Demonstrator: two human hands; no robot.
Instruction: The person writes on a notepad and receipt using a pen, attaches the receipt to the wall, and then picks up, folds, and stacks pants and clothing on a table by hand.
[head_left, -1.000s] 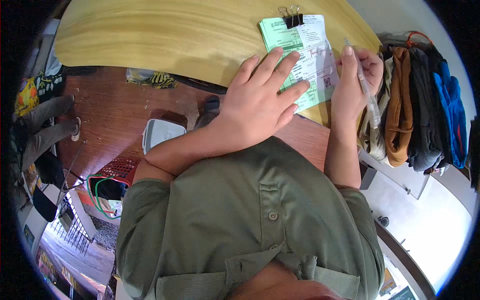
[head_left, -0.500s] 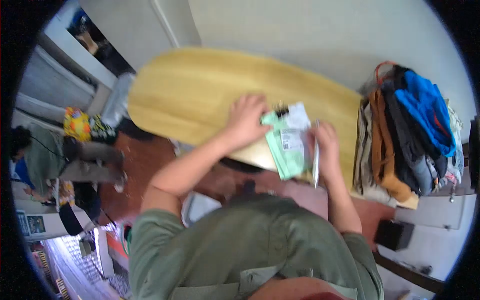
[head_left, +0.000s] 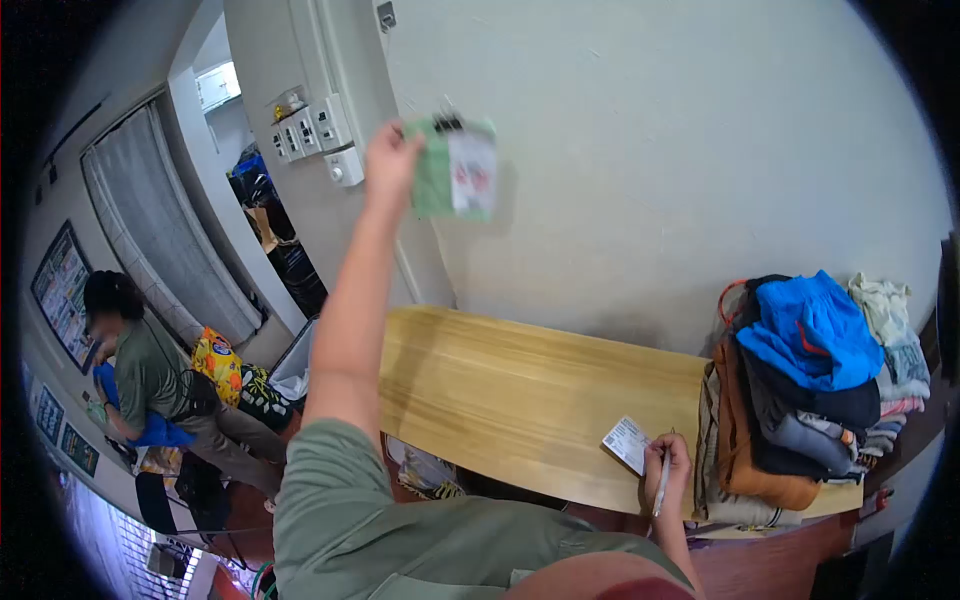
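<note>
My left hand (head_left: 391,168) is raised in front of the wall, its fingers closed on the edge of a bundle of green papers (head_left: 432,185). A black binder clip (head_left: 449,123) grips the top of the bundle, and a white slip with red marks (head_left: 473,175) shows on its face. Low on the right, my right hand (head_left: 674,462) is closed around a slim silver-white pen (head_left: 661,488) at the table's front edge. Just beside its fingers, a white printed card (head_left: 627,443) lies on the wooden table (head_left: 500,385); whether the fingers touch it I cannot tell.
Piled folded clothes (head_left: 770,430) occupy the table's right end, a blue garment (head_left: 815,335) on top. Switches (head_left: 330,122) are mounted on the wall at left. Further left, a person (head_left: 165,375) stands near a yellow bag (head_left: 217,362), holding something blue.
My left hand has lifted the clipped green papers from over the table up to the wall. My right hand, still with the pen, is lower beside a card now visible on the table. The view has tilted up.
</note>
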